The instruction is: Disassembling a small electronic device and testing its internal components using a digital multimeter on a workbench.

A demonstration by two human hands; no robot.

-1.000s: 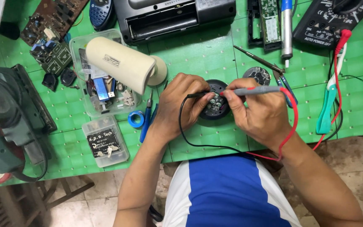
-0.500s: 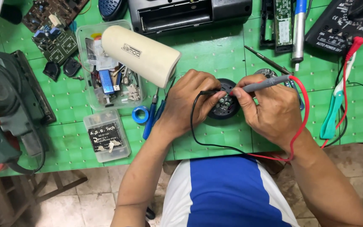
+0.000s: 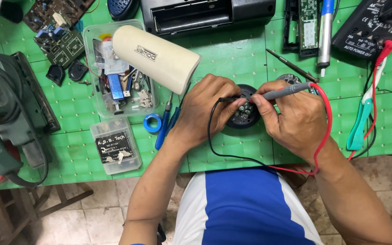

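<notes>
Both probes on the round black module (image 3: pixel 243 119): my left hand (image 3: pixel 205 109) pinches black probe (image 3: pixel 227 99), right hand (image 3: pixel 296 120) grips grey probe (image 3: pixel 283 92). Reading underway, multimeter (image 3: pixel 373 25) unchecked.

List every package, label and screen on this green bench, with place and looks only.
Cream cylinder lying across the clear open parts tub: small dark label on its side.
Small clear lidded box, near edge, left of the left hand: black label, pale print.
Black multimeter, top right: white markings; no screen visible.
</notes>
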